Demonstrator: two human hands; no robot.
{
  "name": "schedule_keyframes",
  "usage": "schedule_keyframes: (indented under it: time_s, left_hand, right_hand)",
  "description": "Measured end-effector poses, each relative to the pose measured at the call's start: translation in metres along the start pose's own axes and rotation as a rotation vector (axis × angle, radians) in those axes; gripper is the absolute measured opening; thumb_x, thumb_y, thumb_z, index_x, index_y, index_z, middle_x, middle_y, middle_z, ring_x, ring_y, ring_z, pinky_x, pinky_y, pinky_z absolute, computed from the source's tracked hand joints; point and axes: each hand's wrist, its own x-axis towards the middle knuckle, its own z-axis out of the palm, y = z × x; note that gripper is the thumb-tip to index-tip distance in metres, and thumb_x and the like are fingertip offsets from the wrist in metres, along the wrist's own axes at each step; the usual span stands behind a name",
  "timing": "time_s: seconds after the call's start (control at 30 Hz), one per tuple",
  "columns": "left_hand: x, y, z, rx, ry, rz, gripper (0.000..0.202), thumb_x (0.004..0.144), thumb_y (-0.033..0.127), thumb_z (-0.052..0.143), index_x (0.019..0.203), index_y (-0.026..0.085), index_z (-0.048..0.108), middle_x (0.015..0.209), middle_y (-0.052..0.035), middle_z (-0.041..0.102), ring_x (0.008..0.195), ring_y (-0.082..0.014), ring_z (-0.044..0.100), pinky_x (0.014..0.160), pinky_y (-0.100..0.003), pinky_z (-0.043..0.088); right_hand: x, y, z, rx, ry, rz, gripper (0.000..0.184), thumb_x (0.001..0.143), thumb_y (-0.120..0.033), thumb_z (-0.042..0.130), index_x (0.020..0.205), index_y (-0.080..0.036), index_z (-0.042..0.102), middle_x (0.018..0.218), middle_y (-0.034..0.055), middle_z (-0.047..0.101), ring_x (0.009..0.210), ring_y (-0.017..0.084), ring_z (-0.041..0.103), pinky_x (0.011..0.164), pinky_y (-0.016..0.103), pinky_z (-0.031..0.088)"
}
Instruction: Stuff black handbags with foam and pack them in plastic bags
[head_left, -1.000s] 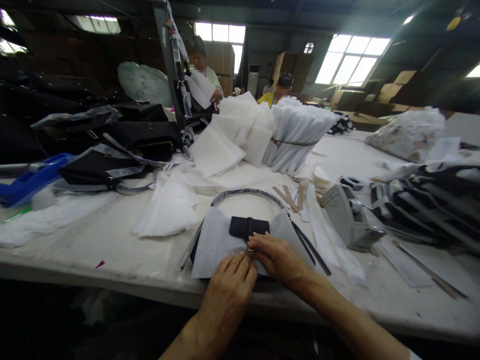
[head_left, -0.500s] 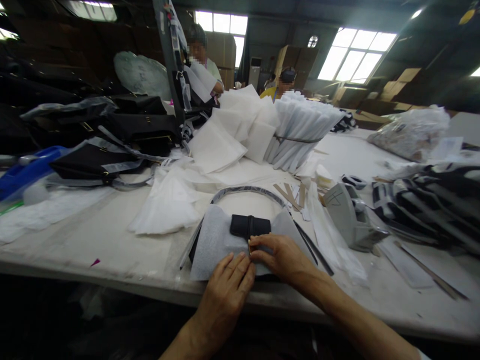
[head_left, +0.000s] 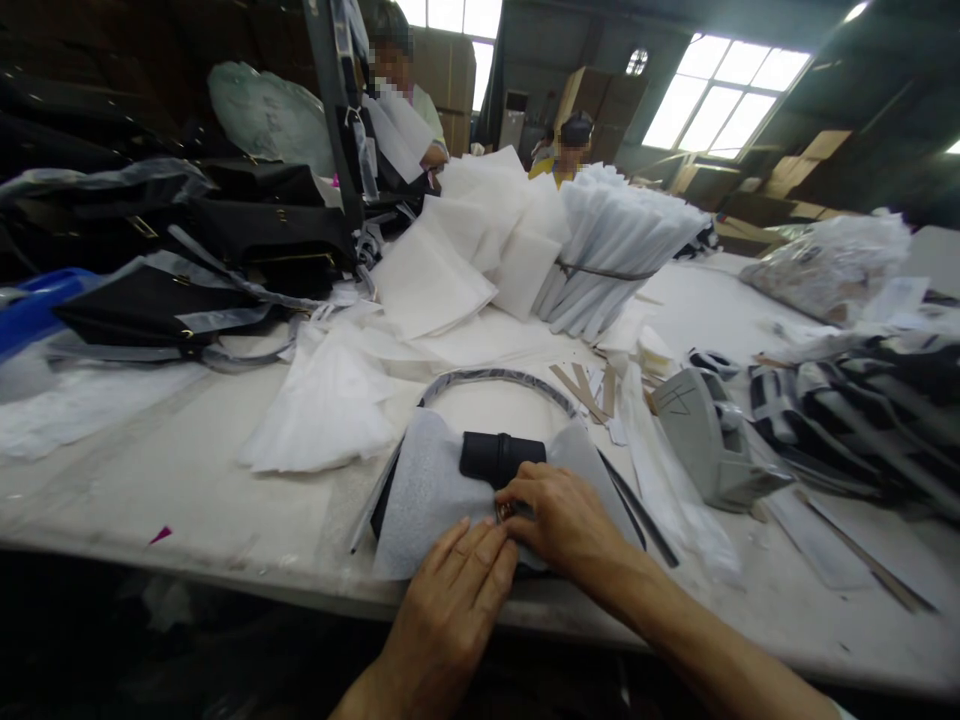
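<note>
A black handbag [head_left: 382,517] lies at the table's front edge, a white foam sheet [head_left: 424,490] spread over its front. Its wrapped handle [head_left: 499,376] arches away from me. Across the foam rests a short black strap tab [head_left: 499,457] with a raised band in the middle. My left hand [head_left: 457,595] lies flat on the lower part of the foam, fingers stretched out. Just right of it, my right hand [head_left: 559,515] pinches a small gold-coloured clasp [head_left: 504,511] below the tab. The fingers partly hide the clasp.
White foam sheets [head_left: 431,270] and a tied foam bundle [head_left: 619,250] stand behind the bag. Black bags [head_left: 150,310] are piled left. A grey tape dispenser [head_left: 701,430] and striped wrapped items [head_left: 832,410] sit right. Two people are across the table.
The view has shifted slightly. My right fingers have curled further round the clasp, and its gold metal now shows between them. My left hand stays flat on the foam.
</note>
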Motion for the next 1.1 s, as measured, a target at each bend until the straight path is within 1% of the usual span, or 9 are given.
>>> schedule_keyframes:
  time_s: [0.13,0.23,0.3,0.4,0.5,0.67,0.8,0.97,1.1]
  left_hand:
    - [0.005,0.002,0.002,0.057,-0.043,-0.019,0.045,0.099,0.010,0.024,0.127,0.011,0.058,0.120,-0.0085,0.069,0.113,-0.0184,0.063,0.098,-0.034,0.051]
    - [0.005,0.003,0.005,0.069,-0.058,-0.064,0.045,0.099,0.012,0.022,0.126,0.011,0.059,0.117,-0.0088,0.070,0.109,-0.0179,0.064,0.097,-0.033,0.050]
    - [0.003,0.004,0.008,0.081,-0.070,-0.063,0.043,0.098,0.012,0.026,0.124,0.011,0.060,0.117,-0.0096,0.070,0.109,-0.0181,0.063,0.098,-0.034,0.049]
    - [0.001,0.004,0.012,0.128,-0.111,-0.067,0.038,0.096,0.010,0.034,0.122,0.013,0.061,0.117,-0.0098,0.070,0.108,-0.0185,0.063,0.098,-0.034,0.048]
    - [0.003,0.005,0.013,0.148,-0.119,-0.090,0.038,0.095,0.009,0.033,0.120,0.013,0.062,0.114,-0.0087,0.070,0.106,-0.0181,0.063,0.097,-0.034,0.048]
    - [0.005,0.004,0.011,0.123,-0.130,-0.089,0.043,0.096,0.008,0.028,0.126,0.012,0.059,0.118,-0.0076,0.069,0.106,-0.0177,0.063,0.097,-0.033,0.047]
    - [0.001,0.000,0.013,0.106,-0.170,-0.097,0.046,0.093,0.004,0.029,0.128,0.014,0.057,0.122,-0.0074,0.067,0.111,-0.0178,0.061,0.100,-0.034,0.045]
    - [-0.001,0.001,0.013,0.075,-0.250,-0.119,0.052,0.088,0.003,0.031,0.136,0.013,0.051,0.131,-0.0094,0.063,0.117,-0.0187,0.058,0.104,-0.035,0.043]
    - [0.001,0.004,0.012,0.052,-0.275,-0.179,0.052,0.084,0.004,0.038,0.134,0.014,0.052,0.137,-0.0106,0.058,0.122,-0.0216,0.056,0.104,-0.038,0.045]
  right_hand:
    - [-0.007,0.015,0.006,0.230,0.061,-0.033,0.024,0.076,-0.014,0.073,0.096,-0.028,0.076,0.090,0.0012,0.071,0.087,0.019,0.065,0.080,0.030,0.049]
    - [-0.008,0.023,0.002,0.362,0.012,-0.103,0.025,0.082,-0.015,0.069,0.103,-0.027,0.075,0.093,0.0019,0.071,0.088,0.017,0.065,0.083,0.029,0.050]
    - [-0.007,0.022,-0.003,0.378,-0.024,-0.127,0.026,0.084,-0.013,0.065,0.104,-0.026,0.075,0.094,0.0019,0.071,0.089,0.017,0.065,0.085,0.028,0.049]
    - [-0.001,0.015,-0.010,0.258,-0.076,-0.100,0.025,0.084,-0.012,0.064,0.101,-0.027,0.076,0.095,0.0019,0.070,0.088,0.017,0.065,0.082,0.027,0.048]
    - [0.008,0.008,-0.015,0.010,-0.129,-0.112,0.016,0.086,-0.017,0.065,0.094,-0.025,0.077,0.091,0.0026,0.069,0.079,0.016,0.065,0.071,0.026,0.045]
    - [0.020,0.009,-0.020,-0.260,-0.193,-0.478,0.017,0.092,-0.017,0.057,0.081,-0.018,0.070,0.082,0.0029,0.066,0.075,0.016,0.059,0.070,0.029,0.039]
    - [0.023,0.015,-0.019,-0.314,-0.185,-0.596,0.016,0.095,-0.013,0.051,0.085,-0.015,0.064,0.084,0.0037,0.063,0.072,0.015,0.055,0.069,0.029,0.040]
    - [0.024,0.022,-0.018,-0.222,-0.216,-0.625,0.018,0.096,-0.010,0.047,0.085,-0.015,0.061,0.083,0.0023,0.058,0.071,0.013,0.052,0.066,0.025,0.040]
    - [0.023,0.026,-0.011,-0.153,-0.173,-0.603,0.014,0.097,-0.013,0.049,0.087,-0.015,0.059,0.084,0.0025,0.056,0.073,0.014,0.051,0.066,0.024,0.041]
